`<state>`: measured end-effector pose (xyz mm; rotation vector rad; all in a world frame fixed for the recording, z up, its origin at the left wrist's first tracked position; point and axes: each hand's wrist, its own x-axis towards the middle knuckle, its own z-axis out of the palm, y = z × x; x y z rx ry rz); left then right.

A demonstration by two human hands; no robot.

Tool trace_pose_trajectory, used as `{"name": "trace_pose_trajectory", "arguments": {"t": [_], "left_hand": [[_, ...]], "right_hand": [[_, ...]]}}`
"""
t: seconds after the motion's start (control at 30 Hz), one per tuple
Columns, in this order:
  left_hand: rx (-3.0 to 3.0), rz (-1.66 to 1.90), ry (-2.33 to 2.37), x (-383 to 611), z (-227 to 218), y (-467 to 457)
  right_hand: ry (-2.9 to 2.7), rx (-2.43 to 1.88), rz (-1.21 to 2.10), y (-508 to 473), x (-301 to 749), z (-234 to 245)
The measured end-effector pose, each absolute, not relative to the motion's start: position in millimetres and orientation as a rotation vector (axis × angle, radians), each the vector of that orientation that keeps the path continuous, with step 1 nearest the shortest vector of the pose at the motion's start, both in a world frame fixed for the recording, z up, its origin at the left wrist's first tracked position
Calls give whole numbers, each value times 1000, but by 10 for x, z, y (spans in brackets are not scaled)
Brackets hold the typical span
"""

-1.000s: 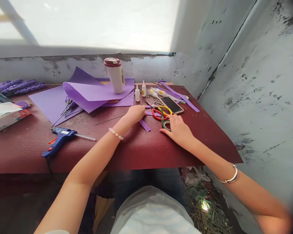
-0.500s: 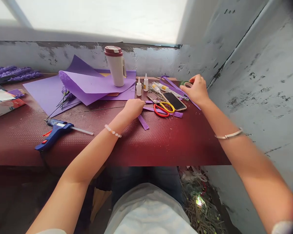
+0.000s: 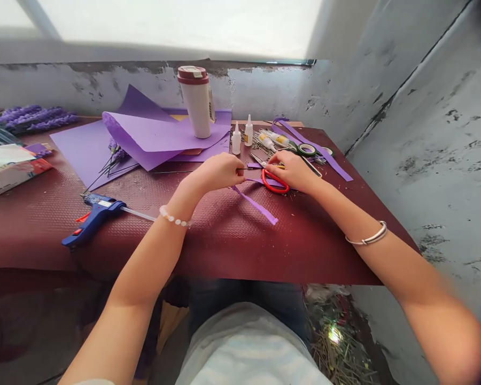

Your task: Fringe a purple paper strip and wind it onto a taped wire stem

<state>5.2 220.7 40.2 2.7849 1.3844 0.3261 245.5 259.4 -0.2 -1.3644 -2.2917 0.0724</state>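
Note:
My left hand (image 3: 221,172) is closed in a pinch on a thin dark wire (image 3: 251,169), whose end sticks out to the right of the fingers. A narrow purple paper strip (image 3: 258,207) hangs from just below that hand and slants down over the table. My right hand (image 3: 292,170) is over the scissors (image 3: 275,182), fingers closed at their yellow handle, which they partly cover. The red handle and blades show beside the fingers. A phone (image 3: 313,168) lies mostly hidden beneath the right hand. Behind it are rolls of green tape (image 3: 307,149).
Two small glue bottles (image 3: 236,141) stand behind the hands. A lidded cup (image 3: 197,107) rests on purple paper sheets (image 3: 152,136). At left lie a blue glue gun (image 3: 92,216), a tissue box (image 3: 16,168) and purple flowers (image 3: 36,117). A wall (image 3: 436,139) borders the right.
My right hand has come from the tape at the back right, leftward and nearer, to the scissors. My left hand has lifted slightly with the wire, and the purple strip now reaches further right.

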Motion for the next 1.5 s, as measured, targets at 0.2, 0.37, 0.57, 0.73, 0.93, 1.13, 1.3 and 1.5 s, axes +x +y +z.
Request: {"name": "trace_pose_trajectory", "arguments": {"t": [0.2, 0.37, 0.57, 0.73, 0.93, 1.13, 1.3, 1.5], "left_hand": [[2492, 406, 1221, -18, 506, 2161], [2557, 434, 1282, -80, 544, 2141], [2793, 768, 1490, -184, 520, 2196], [2686, 964, 1292, -183, 574, 2146], [2436, 1106, 1084, -164, 686, 2013], [2371, 1402, 1095, -114, 687, 2043], [2488, 1315, 1269, -11, 568, 2093], [2709, 975, 1523, 188, 393, 2084]], "right_hand": [[-2640, -1207, -120, 2183, 2451, 33], [-2640, -1321, -275, 2101, 2534, 52], [-2551, -1395, -282, 2106, 2540, 61], [-2328, -1523, -16, 2079, 2356, 87], [-1967, -1343, 257, 2137, 2249, 203], [-1603, -834, 869, 2178, 2317, 397], [-1556, -856, 1153, 2202, 2278, 229], [-1527, -822, 1181, 2259, 2165, -117]]}}
